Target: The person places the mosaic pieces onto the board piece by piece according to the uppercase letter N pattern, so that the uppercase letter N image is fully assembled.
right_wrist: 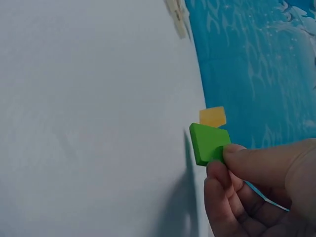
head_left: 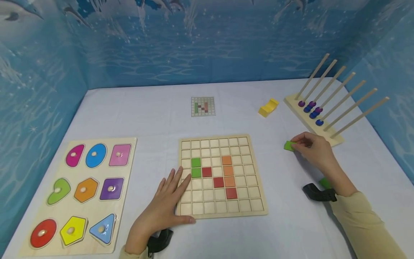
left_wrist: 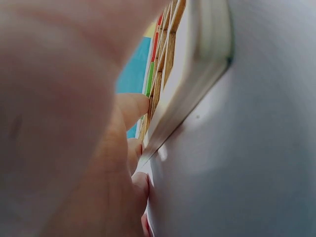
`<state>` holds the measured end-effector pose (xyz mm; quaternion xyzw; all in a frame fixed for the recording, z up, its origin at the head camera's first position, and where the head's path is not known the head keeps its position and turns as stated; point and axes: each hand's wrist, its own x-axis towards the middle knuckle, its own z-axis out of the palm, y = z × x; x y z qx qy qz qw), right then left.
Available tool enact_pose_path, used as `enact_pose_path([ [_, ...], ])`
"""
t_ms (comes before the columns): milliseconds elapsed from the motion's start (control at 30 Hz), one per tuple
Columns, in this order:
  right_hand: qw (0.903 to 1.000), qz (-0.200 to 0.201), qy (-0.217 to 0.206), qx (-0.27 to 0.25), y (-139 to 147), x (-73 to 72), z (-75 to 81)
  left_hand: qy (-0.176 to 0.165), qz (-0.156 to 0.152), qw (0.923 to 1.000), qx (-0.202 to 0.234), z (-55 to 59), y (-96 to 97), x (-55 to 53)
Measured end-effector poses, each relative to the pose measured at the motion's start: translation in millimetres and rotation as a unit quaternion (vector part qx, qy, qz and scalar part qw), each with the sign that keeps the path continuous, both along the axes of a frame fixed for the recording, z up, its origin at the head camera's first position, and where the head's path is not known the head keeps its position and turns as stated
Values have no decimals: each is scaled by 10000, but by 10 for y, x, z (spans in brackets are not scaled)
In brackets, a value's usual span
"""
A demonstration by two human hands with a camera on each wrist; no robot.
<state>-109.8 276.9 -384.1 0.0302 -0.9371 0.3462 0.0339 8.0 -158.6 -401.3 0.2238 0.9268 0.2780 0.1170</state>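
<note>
A wooden grid board (head_left: 249, 210) lies at the table's middle, with green, red and orange square tiles set in some cells. My left hand (head_left: 168, 201) rests flat with straight fingers on the board's left edge (left_wrist: 197, 84). To the right of the board, my right hand (head_left: 312, 147) pinches a small green tile (head_left: 289, 145) in its fingertips, seen close in the right wrist view as the green tile (right_wrist: 207, 143) held just above the table. A yellow block (head_left: 268, 107) lies farther back; the yellow block (right_wrist: 213, 117) shows behind the tile.
A shape puzzle board (head_left: 81, 194) with coloured knobbed pieces lies at the left. A small pattern card (head_left: 202, 106) sits behind the grid board. A wooden rod rack (head_left: 310, 118) with purple and blue beads stands at the right. Blue walls surround the table.
</note>
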Motion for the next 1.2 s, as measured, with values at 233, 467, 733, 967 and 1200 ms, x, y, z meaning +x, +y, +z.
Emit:
enact_pose_path([
  [233, 9962, 264, -105, -820, -197, 26, 153, -8, 19, 10000, 6, 2, -10, -5],
  [467, 9841, 708, -5, -1628, -734, 123, 291, -157, 51, 9998, 55, -2, 1, 23],
  [733, 9499, 1818, -685, -2450, -1544, 268, 279, -275, 124, 9995, -41, 10, 6, 53],
  [967, 9287, 2564, -1197, -2396, -2024, 348, 152, -91, 66, 9999, -39, 15, -1, 19],
  [1200, 9199, 2953, -1198, -2287, -2155, 385, 16, 2, -29, 10000, -1, 11, 6, 0],
])
